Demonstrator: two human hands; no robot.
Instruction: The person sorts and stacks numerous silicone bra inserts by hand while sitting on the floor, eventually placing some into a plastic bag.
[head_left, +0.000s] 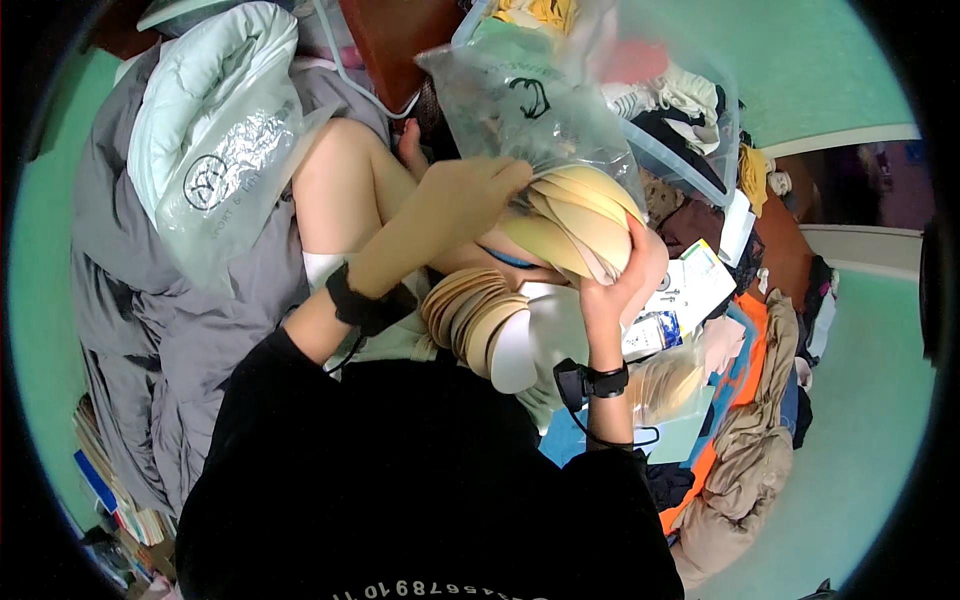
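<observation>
My left hand (465, 200) is closed at the mouth of a clear plastic bag (520, 110) with a dark printed mark, its fingertips pinching the edge beside the pads. A fanned stack of beige, cup-shaped foam pads (580, 215) rests in my right hand (622, 280), the fingers wrapped round its right side. The pads' far end lies against the bag; how far they go inside, I cannot tell. In my lap sits a second row of similar foam pads (465, 315), on edge, with a white one (512, 352) at its near end.
Another clear bag (235, 185) lies on grey bedding (190, 330) at the left. A clear bin (725, 175) of clothes stands far right. Cards and papers (690, 285), a bag of pads (665, 385) and a tan cloth (750, 430) lie to my right.
</observation>
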